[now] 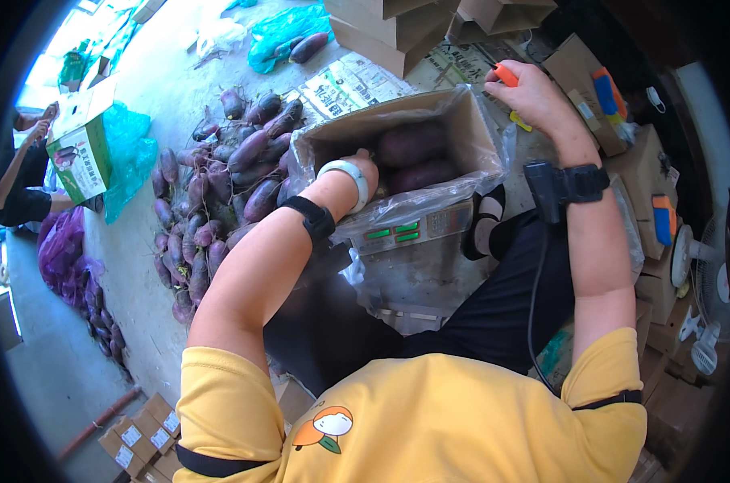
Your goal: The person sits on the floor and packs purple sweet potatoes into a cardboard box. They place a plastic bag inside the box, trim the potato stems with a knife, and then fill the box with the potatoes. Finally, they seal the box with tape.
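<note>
An open cardboard box [485, 127] lined with clear plastic film stands on a digital scale [401, 232] in front of me. Large dark purple root vegetables [413, 145] lie inside it. My left hand [365, 169] reaches into the box's left part; its fingers are mostly hidden, so what it touches cannot be told. My right hand [525, 90] is raised beyond the box's right corner, closed around the orange handle [505, 75] of a small tool with a thin dark tip. A heap of purple root vegetables [250, 151] lies on the floor left of the box.
At the far left a person holds a printed carton [81, 145] beside teal plastic [126, 145]. A purple mesh bag [63, 247] lies below. Tall cartons [395, 30] stand behind the box. Cartons [636, 175] and a white fan [694, 253] are at right; small cartons [138, 435] sit lower left.
</note>
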Demonstrator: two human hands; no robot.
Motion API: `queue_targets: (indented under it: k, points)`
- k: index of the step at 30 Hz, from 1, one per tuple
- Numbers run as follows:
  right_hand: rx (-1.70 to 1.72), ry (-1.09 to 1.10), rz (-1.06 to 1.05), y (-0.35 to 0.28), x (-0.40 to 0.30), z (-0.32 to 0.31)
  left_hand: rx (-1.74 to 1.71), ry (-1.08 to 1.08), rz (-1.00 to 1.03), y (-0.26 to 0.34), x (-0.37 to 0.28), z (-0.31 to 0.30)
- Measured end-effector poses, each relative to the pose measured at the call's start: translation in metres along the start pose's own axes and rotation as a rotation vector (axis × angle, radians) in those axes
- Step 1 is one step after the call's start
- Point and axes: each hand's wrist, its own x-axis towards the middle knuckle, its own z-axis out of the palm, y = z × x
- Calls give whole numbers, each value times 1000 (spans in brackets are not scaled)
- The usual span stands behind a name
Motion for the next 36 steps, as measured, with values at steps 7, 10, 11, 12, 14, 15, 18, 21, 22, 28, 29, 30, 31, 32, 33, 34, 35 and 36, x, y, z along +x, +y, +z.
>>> queue_targets:
  k: [7,10,11,12,14,15,18,21,22,28,29,30,31,32,33,34,35,36]
  points:
    - [85,-42,-4,8,9,1,43,-99,123,-12,-7,-25]
    - [77,-7,41,9,4,-3,-341,414,331,-55,-47,-45]
    - [90,15,60,15,2,-10,-539,421,291,-64,-76,-66]
    - [85,4,40,16,2,-10,-841,447,319,-91,-96,-63]
    - [96,-19,7,28,6,-9,-1191,752,431,-130,-153,-46]
    - [109,-20,-6,37,7,-12,-1240,915,408,-148,-174,-31]
    - [120,-44,-24,59,15,-11,-1336,1063,61,-193,-227,48]
    - [56,-31,139,56,12,-13,-1474,1073,-274,-219,-251,158]
    - [46,-31,119,66,13,-14,-1512,1087,-400,-219,-259,192]
    - [48,-15,60,101,26,-6,-1718,1109,-850,-166,-271,339]
    - [66,-16,75,98,29,-5,-1714,1077,-876,-157,-264,360]
    - [48,-39,133,81,28,-2,-1639,1077,-877,-144,-256,373]
    - [43,-35,118,85,31,-2,-1565,1084,-860,-135,-243,379]
    - [38,-32,104,92,33,-3,-1480,1110,-867,-127,-226,384]
    - [32,-25,96,98,35,-5,-1282,1060,-855,-121,-219,363]
    - [-6,-32,119,96,36,-1,-1127,1088,-732,-118,-212,354]
    - [-11,-31,80,95,37,3,-942,1081,-717,-114,-199,351]
    - [-17,-26,44,98,39,6,-829,997,-729,-109,-189,342]
